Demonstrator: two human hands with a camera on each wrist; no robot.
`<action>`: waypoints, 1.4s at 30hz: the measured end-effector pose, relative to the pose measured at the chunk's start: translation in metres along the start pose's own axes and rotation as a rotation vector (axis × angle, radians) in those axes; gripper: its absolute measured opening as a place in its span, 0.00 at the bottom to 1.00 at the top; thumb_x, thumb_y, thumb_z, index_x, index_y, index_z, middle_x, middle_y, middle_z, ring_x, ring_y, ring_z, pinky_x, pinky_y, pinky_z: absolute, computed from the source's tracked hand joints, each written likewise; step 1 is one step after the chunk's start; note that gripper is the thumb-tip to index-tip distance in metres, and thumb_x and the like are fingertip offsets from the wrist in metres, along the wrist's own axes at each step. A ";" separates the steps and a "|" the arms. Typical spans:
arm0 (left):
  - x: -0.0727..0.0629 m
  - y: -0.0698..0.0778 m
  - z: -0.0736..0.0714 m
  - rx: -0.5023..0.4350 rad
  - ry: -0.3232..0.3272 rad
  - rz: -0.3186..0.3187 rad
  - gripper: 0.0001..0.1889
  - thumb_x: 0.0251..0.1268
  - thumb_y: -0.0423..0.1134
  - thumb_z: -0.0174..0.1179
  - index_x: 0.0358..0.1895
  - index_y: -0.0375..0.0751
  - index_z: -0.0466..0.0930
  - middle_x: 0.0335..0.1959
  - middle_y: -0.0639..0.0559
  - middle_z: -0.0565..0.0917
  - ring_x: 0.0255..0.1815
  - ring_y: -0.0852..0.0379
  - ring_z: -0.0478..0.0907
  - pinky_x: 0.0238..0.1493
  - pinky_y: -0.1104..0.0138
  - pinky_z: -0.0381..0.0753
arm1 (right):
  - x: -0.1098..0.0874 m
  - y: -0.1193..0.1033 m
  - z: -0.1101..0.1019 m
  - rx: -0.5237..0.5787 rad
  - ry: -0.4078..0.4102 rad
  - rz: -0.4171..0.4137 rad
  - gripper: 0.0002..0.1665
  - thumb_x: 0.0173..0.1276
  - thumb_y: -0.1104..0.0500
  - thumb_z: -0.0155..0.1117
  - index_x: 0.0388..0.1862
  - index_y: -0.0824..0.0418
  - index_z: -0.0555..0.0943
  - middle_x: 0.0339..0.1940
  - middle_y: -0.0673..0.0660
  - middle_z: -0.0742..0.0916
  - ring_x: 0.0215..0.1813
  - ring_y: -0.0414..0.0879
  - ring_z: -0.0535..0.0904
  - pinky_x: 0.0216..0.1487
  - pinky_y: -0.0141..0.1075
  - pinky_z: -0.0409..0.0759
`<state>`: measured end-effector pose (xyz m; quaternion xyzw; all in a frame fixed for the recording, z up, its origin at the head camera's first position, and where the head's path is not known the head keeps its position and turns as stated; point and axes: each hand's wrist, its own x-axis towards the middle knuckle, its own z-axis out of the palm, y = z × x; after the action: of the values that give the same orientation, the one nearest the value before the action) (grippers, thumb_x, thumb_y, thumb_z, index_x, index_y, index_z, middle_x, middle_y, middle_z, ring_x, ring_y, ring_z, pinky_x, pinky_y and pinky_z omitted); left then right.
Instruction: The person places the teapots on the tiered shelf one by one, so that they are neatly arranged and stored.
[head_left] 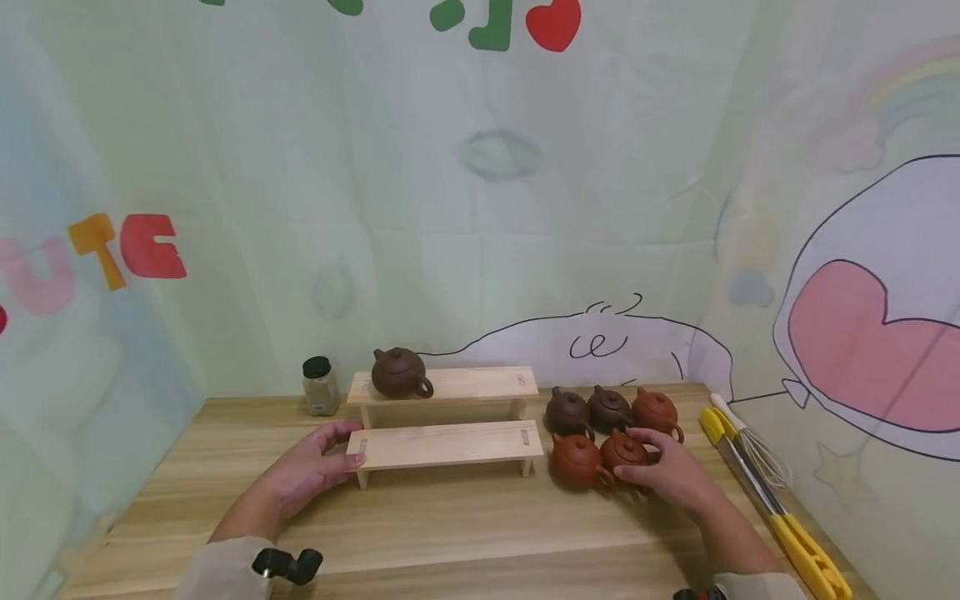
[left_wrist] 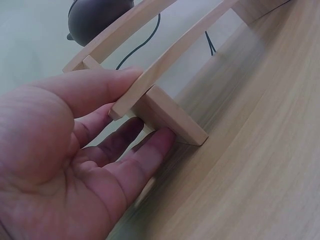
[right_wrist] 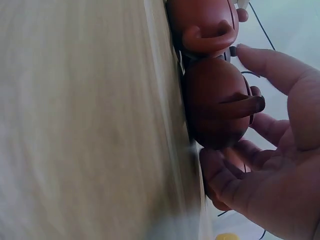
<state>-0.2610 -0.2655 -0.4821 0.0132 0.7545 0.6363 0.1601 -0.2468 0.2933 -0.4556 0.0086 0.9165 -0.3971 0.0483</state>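
Observation:
My left hand (head_left: 318, 462) grips the left end of the low front wooden stand (head_left: 450, 446), thumb on the top board and fingers by its leg (left_wrist: 175, 117). Behind it is the taller wooden stand (head_left: 472, 383), bearing a dark brown teapot (head_left: 397, 373) at its left. My right hand (head_left: 667, 471) has thumb and fingers curled round a reddish-brown teapot (head_left: 624, 450), which stands on the table in the front row. Left of that is another reddish-brown teapot (head_left: 576, 461). In the right wrist view the held teapot's handle (right_wrist: 235, 106) faces the camera.
Behind the front row stand two dark teapots (head_left: 567, 411) and a reddish one (head_left: 655, 411). A whisk (head_left: 761, 450) and yellow-handled tongs (head_left: 802, 550) lie along the table's right edge. A black-lidded jar (head_left: 321, 387) stands at the back left, near the fabric backdrop (head_left: 262, 250).

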 end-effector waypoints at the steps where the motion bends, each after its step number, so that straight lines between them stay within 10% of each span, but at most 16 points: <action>1: 0.000 0.000 0.000 -0.002 -0.003 0.002 0.41 0.74 0.37 0.68 0.81 0.32 0.55 0.83 0.32 0.56 0.69 0.47 0.77 0.66 0.58 0.86 | 0.000 0.001 0.000 -0.004 -0.006 0.002 0.50 0.63 0.46 0.83 0.78 0.60 0.72 0.74 0.72 0.79 0.74 0.67 0.75 0.70 0.61 0.78; 21: -0.001 0.000 0.001 -0.012 -0.007 0.012 0.41 0.73 0.37 0.70 0.80 0.31 0.57 0.81 0.32 0.60 0.66 0.50 0.78 0.64 0.61 0.87 | -0.006 -0.010 -0.006 -0.058 0.025 -0.029 0.48 0.66 0.48 0.81 0.80 0.58 0.71 0.74 0.72 0.79 0.75 0.71 0.75 0.70 0.64 0.78; 32: -0.001 0.001 0.002 -0.016 -0.004 0.013 0.41 0.73 0.36 0.69 0.81 0.30 0.56 0.81 0.31 0.59 0.68 0.48 0.78 0.65 0.61 0.86 | -0.031 -0.083 0.001 0.066 -0.003 -0.089 0.46 0.60 0.45 0.84 0.77 0.46 0.77 0.66 0.62 0.86 0.61 0.55 0.84 0.48 0.39 0.86; 42: 0.000 0.000 0.000 -0.001 -0.008 0.011 0.41 0.75 0.37 0.68 0.82 0.30 0.54 0.83 0.31 0.56 0.69 0.48 0.77 0.67 0.56 0.85 | -0.002 -0.141 0.044 0.130 -0.057 -0.225 0.42 0.58 0.47 0.85 0.72 0.43 0.81 0.61 0.53 0.89 0.63 0.51 0.84 0.65 0.51 0.84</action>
<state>-0.2607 -0.2651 -0.4816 0.0200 0.7536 0.6373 0.1595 -0.2489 0.1649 -0.3829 -0.1026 0.8823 -0.4585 0.0288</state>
